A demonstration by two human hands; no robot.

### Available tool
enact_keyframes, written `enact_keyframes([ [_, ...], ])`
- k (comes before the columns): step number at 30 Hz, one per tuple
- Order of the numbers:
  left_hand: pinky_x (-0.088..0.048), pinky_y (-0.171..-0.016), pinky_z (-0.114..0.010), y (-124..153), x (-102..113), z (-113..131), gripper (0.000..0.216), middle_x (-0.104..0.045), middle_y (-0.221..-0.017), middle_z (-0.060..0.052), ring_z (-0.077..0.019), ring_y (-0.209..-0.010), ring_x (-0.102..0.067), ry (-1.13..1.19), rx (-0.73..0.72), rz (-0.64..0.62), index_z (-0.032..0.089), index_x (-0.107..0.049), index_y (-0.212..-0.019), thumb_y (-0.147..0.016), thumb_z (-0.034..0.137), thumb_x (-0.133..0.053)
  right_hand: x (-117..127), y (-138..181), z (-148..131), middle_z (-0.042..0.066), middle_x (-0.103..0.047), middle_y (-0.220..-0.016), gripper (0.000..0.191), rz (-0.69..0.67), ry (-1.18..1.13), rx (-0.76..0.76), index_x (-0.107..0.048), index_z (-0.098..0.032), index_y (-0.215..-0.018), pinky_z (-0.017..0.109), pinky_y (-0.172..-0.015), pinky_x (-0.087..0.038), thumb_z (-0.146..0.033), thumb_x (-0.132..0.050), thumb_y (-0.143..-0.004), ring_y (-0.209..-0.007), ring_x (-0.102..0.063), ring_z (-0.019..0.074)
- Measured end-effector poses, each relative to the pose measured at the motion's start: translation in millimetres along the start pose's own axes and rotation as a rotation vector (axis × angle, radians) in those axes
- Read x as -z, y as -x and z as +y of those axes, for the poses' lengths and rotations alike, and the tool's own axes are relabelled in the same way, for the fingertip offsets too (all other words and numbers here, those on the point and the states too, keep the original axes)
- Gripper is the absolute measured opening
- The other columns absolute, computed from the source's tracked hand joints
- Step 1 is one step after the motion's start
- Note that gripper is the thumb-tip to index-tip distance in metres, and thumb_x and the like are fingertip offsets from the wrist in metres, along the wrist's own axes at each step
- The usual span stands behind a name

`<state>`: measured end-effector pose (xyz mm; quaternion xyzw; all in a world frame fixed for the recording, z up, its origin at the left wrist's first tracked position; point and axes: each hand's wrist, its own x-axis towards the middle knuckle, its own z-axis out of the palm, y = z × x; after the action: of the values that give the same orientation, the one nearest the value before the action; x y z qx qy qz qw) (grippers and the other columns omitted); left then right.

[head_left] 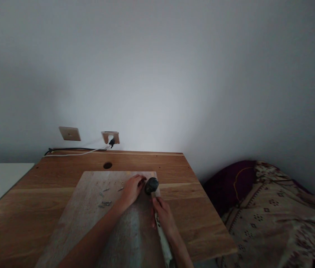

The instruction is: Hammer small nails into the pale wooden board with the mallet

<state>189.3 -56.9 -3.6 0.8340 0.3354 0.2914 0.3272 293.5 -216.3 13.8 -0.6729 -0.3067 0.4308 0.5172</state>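
Your right hand [163,216] is closed around the handle of a hammer [151,185], gripping it partway down, with the dark head pointing away from you and sitting near the far right corner of a pale wooden board [90,216]. The lower end of the handle looks wrapped in something light, running back under your wrist. Your left hand [131,189] rests on the board just left of the hammer head, fingers curled in and pinched at the tips right beside the head; you cannot tell from here what they pinch, if anything. A few small nails [105,203] lie loose on the board to the left of that hand, well apart from the hammer. The board lies on a brown wooden table [20,216] set against a grey wall. On the wall sits a socket [110,137] with a plug and a white cable [73,153]. A patterned bedcover [271,219] lies to your right, beside the table.
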Motion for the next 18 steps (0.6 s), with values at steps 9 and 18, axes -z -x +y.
enact_keyframes([
  [9, -0.050, -0.079, -0.028, 1, 0, -2, 0.034, -0.075, -0.092, -0.004, -0.0174, -0.082, -0.069, 0.059, 0.048, 0.005, 0.020, -0.064, -0.109, -0.080, 0.004, -0.055, -21, -6, -32, -0.008, -0.046, -0.049, 0.057, 0.118, -0.075, 0.084, -0.049, -0.023, -0.070, 0.023, -0.034, -0.032, -0.080, -0.056, -0.075, -0.032, -0.042, 0.0098],
  [18, -0.048, -0.079, -0.027, 4, -3, -1, 0.035, -0.073, -0.094, -0.003, -0.0174, -0.084, -0.066, 0.046, 0.022, 0.026, 0.020, -0.065, -0.107, -0.077, 0.003, -0.056, -19, -19, -26, -0.007, -0.049, -0.056, 0.053, 0.087, 0.026, 0.115, -0.053, -0.022, -0.072, 0.024, -0.035, -0.035, -0.074, -0.058, -0.078, -0.035, -0.047, 0.0103],
])
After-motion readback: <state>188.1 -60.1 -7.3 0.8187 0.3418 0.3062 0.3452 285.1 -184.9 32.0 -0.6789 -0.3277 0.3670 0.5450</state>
